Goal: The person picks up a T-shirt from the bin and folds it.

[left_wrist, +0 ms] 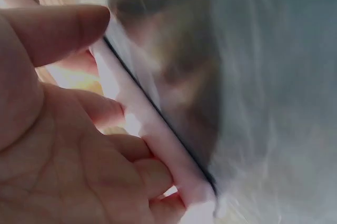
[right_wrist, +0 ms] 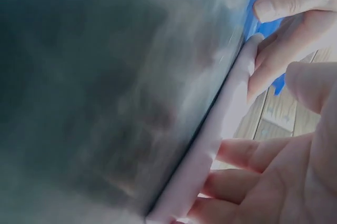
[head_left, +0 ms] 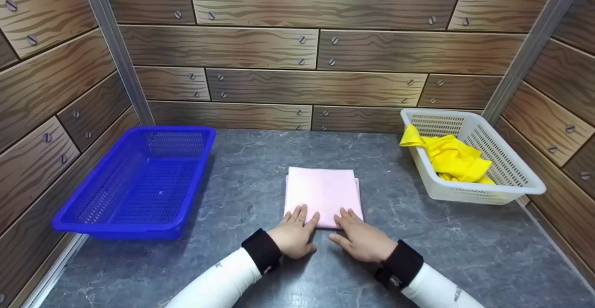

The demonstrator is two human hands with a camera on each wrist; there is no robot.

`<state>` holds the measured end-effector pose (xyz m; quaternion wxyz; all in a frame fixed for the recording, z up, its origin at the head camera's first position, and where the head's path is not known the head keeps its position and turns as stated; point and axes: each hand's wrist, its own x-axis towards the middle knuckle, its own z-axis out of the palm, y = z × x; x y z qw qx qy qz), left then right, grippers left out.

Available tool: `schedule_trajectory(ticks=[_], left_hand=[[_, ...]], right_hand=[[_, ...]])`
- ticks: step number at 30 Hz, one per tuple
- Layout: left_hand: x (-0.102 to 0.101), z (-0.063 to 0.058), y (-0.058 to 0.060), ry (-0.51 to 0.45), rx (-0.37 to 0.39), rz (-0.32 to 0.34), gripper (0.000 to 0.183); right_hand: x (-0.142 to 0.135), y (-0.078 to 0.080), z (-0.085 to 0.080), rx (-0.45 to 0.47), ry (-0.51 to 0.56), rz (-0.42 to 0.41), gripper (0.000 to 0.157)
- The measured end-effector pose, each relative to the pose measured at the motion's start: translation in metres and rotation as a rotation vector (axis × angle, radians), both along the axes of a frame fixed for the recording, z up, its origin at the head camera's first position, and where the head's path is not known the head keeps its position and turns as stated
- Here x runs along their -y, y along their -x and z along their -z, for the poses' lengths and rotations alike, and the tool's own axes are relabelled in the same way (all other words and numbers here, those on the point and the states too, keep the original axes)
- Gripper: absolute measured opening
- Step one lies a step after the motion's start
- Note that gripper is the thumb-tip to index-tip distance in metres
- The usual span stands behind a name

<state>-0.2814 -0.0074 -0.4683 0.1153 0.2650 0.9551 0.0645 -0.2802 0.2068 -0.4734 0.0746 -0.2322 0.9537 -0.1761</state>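
Note:
A pink cloth (head_left: pixel 321 187), folded into a rough square, lies flat on the grey table in the head view. My left hand (head_left: pixel 294 234) rests its fingertips on the cloth's near left corner, palm down. On the near right corner lie the fingers of my right hand (head_left: pixel 365 238), with that thumb off the cloth over the table. Both wrist views show the cloth's folded near edge (left_wrist: pixel 163 134) as a thick pink band under straight fingers. Neither hand grips anything.
A blue plastic basket (head_left: pixel 191 206) stands at the left. To the right, a white basket (head_left: pixel 488 189) holds a crumpled yellow cloth (head_left: pixel 458 159), one corner of it hanging over the rim. Wood-patterned walls (head_left: pixel 260 85) enclose the grey table (head_left: pixel 241 168) at the back and sides.

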Motion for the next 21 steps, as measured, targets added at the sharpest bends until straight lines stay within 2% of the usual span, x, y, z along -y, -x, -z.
schedule_trajectory(ticks=[5,12,16,21], left_hand=[[0.0,0.0,0.026,-0.054,0.05,-0.029,0.076],[-0.001,0.002,0.058,-0.095,0.058,-0.068,0.07],[-0.001,0.002,0.072,-0.119,0.055,-0.079,0.067],[-0.001,0.0,0.083,-0.146,0.049,-0.089,0.066]], right_hand=[[0.005,0.025,0.002,-0.031,0.033,0.063,0.058],[0.013,0.059,0.003,-0.052,0.076,0.135,0.056],[0.016,0.074,0.002,-0.07,0.059,0.153,0.054],[0.017,0.086,0.0,-0.116,0.067,0.154,0.041]])
